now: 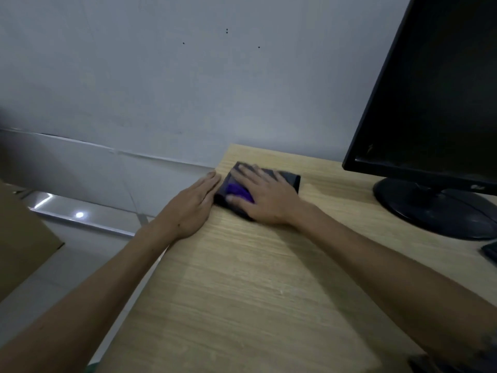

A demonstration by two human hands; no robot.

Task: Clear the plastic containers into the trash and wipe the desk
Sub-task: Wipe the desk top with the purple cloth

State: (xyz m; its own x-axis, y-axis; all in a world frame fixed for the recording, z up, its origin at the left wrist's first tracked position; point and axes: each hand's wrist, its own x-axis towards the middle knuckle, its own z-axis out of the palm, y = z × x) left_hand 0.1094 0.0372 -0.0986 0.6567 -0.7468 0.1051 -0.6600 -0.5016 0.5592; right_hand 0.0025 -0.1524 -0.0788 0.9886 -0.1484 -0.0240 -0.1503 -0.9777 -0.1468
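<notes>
1. The wiping step looks to be in hand; the right hand lies flat on a dark folded cloth with a purple patch, its fingers straight and slightly spread, pressing the cloth onto the desk near the far-left corner.
2. The left hand rests at the desk's left edge just beside the cloth, fingers straight and pressed together, gripping nothing; it seems placed to catch or block whatever gets swept off.
3. The next move likely calls for steady downward pressure while sliding the cloth across the bare wood, steering clear of the monitor and its round base on the right.
4. No plastic containers show on the desk, so that part appears done; a brown cardboard box stands on the floor at left; its contents cannot be seen, nor whether it is the trash.
</notes>
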